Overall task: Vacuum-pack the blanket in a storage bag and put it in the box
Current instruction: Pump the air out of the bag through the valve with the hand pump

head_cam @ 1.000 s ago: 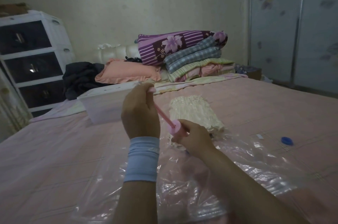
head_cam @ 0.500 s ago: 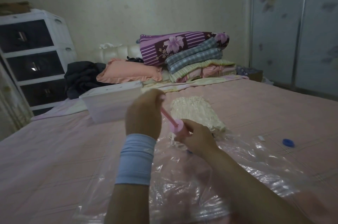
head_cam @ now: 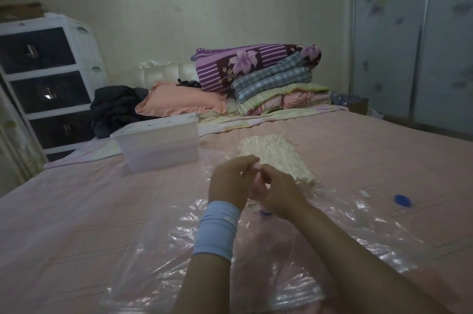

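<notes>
both hands, left hand (head_cam: 229, 180) and right hand (head_cam: 277, 192), close together around a pink pump (head_cam: 257, 185) over the bag (head_cam: 230, 249).

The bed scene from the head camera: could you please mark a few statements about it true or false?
1. The blanket lies inside the clear storage bag. True.
2. The blue cap sits on the white box. False: it lies on the pink sheet, right of the bag.
3. The left hand and right hand meet over the bag. True.
4. The blanket is already in the box. False: it is beside it, on the bed.
</notes>
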Demonstrator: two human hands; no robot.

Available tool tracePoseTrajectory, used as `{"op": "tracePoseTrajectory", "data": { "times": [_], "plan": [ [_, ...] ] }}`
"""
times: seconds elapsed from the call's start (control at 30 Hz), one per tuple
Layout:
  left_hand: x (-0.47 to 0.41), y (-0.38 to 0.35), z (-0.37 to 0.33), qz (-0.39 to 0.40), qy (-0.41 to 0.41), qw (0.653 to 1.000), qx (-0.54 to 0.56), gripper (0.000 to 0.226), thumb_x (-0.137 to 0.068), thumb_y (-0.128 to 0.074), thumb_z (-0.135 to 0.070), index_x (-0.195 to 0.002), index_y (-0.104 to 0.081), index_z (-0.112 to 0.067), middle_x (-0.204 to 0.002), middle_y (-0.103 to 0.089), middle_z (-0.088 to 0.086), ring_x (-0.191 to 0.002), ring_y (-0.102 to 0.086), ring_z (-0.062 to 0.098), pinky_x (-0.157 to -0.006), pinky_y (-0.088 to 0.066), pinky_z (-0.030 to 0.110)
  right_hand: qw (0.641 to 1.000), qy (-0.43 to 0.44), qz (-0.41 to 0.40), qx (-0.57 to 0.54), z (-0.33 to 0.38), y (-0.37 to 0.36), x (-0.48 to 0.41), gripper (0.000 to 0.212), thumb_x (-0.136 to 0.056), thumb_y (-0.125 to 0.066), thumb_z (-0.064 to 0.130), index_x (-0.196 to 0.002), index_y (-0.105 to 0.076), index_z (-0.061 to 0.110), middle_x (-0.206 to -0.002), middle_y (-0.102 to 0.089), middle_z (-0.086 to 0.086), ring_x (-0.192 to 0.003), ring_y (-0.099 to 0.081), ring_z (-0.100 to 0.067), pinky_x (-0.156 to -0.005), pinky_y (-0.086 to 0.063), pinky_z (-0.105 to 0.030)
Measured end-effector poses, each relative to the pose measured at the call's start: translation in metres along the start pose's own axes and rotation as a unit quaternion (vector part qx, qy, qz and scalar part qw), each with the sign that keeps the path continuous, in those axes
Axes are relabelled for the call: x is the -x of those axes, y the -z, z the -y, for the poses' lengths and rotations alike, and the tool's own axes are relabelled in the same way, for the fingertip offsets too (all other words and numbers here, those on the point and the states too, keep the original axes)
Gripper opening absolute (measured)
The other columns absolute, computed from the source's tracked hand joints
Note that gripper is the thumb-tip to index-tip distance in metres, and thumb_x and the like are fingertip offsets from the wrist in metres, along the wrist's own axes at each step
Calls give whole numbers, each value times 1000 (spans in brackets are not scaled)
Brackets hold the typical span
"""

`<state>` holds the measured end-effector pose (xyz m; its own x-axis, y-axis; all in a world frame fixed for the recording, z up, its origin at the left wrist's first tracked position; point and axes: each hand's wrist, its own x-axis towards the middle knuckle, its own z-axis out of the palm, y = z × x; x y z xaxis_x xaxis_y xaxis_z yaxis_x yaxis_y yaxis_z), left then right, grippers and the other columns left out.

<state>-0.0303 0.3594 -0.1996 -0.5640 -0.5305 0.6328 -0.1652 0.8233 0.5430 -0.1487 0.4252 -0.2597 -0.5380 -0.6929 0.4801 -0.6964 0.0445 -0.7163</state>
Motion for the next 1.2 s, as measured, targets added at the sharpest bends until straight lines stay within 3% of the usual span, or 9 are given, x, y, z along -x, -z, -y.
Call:
{"op": "tracePoseTrajectory", "data": {
  "times": [0.13, 0.23, 0.33, 0.47, 0.53, 0.63, 0.8, 0.93, 1.2],
  "plan": [
    [-2, -10, -3, 118, 69, 974, 182, 35, -89, -64, -12, -122, -66, -22, -132, -60, -5, -116, -57, 6, -104, -44, 26, 999, 5, 14, 29, 0, 20, 0, 48, -76, -57, 70, -106, -59, 34, -94, -72, 10, -88, -69, -11, -73, -56, -36],
    [-3, -10, -7, 123, 160, 901, 384, 48, -86, -57, -3, -131, -58, -20, -131, -59, 1, -118, -59, 16, -103, -47, 35, 1000, -14, 12, 16, 1, 36, 1, 31, -87, -64, 60, -93, -61, 30, -84, -68, 9, -78, -66, -13, -62, -51, -28],
    [-4, -17, -5, 105, 211, 867, 438, 53, -77, -47, 8, -126, -56, -10, -126, -61, 9, -116, -59, 25, -102, -47, 39, 997, 12, -34, 62, 7, 47, 4, 31, -88, -66, 54, -108, -62, 30, -92, -69, 12, -80, -66, -12, -62, -54, -26],
    [3, -37, -3, 123, 155, 927, 318, 45, -79, -47, 5, -113, -63, -20, -112, -69, 0, -107, -62, 17, -94, -50, 33, 981, 86, -91, 146, 17, 59, 3, 39, -89, -66, 33, -128, -62, 31, -109, -63, 9, -85, -63, -14, -63, -41, -18],
    [9, -51, -6, 132, 108, 956, 238, 33, -88, -56, -9, -110, -63, -34, -107, -69, -12, -103, -63, 4, -92, -52, 27, 971, 109, -98, 190, 16, 61, 3, 28, -93, -61, 29, -120, -68, 31, -103, -56, 6, -82, -60, -16, -59, -34, -14],
    [7, -68, -11, 74, 115, 974, 182, 22, -89, -59, -22, -101, -65, -39, -94, -70, -12, -90, -66, 9, -85, -55, 33, 962, 113, -98, 229, 13, 60, 5, 21, -98, -55, 31, -110, -70, 24, -95, -50, 2, -80, -55, -19, -56, -32, -19],
    [10, -79, -17, 53, 111, 979, 163, 15, -92, -57, -22, -98, -69, -28, -72, -63, -16, -66, -60, -4, -59, -44, 4, 966, 81, -65, 237, 16, 71, 3, 21, -100, -52, 25, -103, -70, 16, -98, -51, -2, -82, -58, -26, -63, -35, -30],
    [13, -83, -18, 55, 103, 978, 171, 17, -90, -57, -34, -104, -65, -39, -84, -69, -14, -75, -63, -3, -62, -43, 4, 963, 119, -49, 239, 29, 92, 5, 20, -96, -50, 23, -96, -69, 16, -96, -55, 1, -82, -57, -23, -63, -32, -29],
    [15, -74, -14, 63, 96, 965, 237, 40, -77, -75, -8, -107, -64, -32, -96, -66, -13, -74, -57, -21, -62, -41, -2, 906, 278, -257, 189, 85, 136, -1, 15, -93, -58, 1, -97, -72, 3, -94, -66, -7, -83, -59, -16, -69, -44, -17]
  ]
}}
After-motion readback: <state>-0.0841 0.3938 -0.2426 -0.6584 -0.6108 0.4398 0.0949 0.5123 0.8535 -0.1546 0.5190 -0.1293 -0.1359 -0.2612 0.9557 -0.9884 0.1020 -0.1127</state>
